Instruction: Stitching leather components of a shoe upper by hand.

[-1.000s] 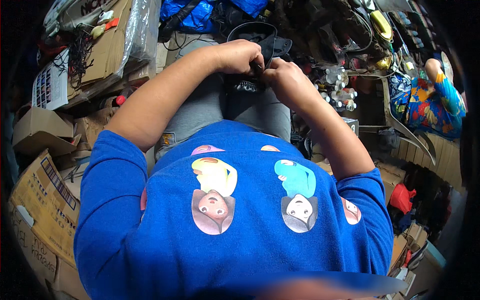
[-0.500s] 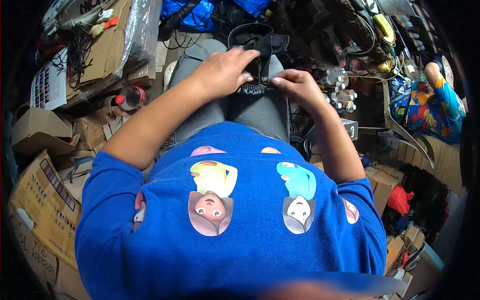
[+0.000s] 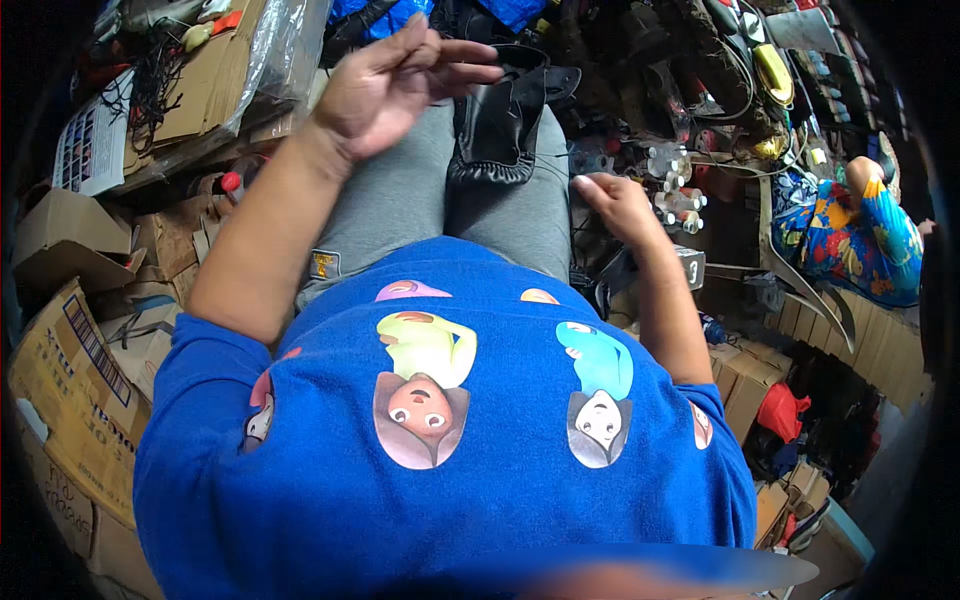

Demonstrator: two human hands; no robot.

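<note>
A black leather shoe upper (image 3: 492, 158) with a gathered, puckered edge lies across my thighs, its strap-like part pointing away. My left hand (image 3: 385, 92) is raised to the left of it and off the leather, fingers stretched out and apart. To the right of the upper, my right hand (image 3: 618, 207) is closed, thumb against the curled fingers. Whatever sits in that pinch is too small to make out. A thin dark line, perhaps thread, runs from the upper toward the right.
Small clear plastic bottles (image 3: 680, 190) stand to the right, near a curved metal blade (image 3: 815, 290). Another person in a bright patterned garment (image 3: 850, 235) sits farther right. Cardboard boxes (image 3: 75, 245) and plastic-wrapped cardboard (image 3: 210, 90) crowd the left. Blue plastic (image 3: 395, 25) lies beyond my knees.
My left hand has lifted off the shoe upper and swung up and left, its fingers opening out. My right hand has moved slightly right and down, away from the leather.
</note>
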